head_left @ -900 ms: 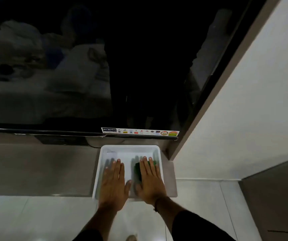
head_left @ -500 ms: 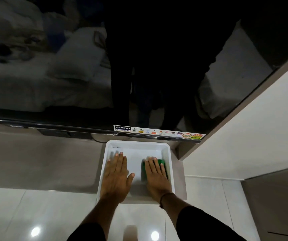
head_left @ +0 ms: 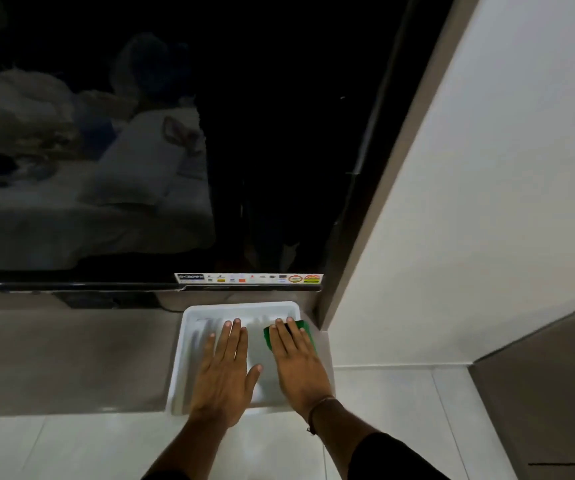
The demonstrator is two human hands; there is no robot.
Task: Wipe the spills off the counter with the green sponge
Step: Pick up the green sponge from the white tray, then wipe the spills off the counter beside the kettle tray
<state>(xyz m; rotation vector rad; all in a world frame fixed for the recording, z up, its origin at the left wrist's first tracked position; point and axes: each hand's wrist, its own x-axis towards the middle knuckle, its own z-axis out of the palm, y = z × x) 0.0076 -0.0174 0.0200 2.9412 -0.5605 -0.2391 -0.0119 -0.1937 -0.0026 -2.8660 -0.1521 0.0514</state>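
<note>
Green sponge (head_left: 305, 329) lies under right hand (head_left: 298, 367) fingers (seemingly flat).

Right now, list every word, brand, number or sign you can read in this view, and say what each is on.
"CROWN", faintly, on the dark left end of the sticker strip along the bottom edge of the TV.
The small logos and badges on the rest of that strip: too small and blurred to read.
White tray, green sponge, wall and floor: no text visible.
</note>
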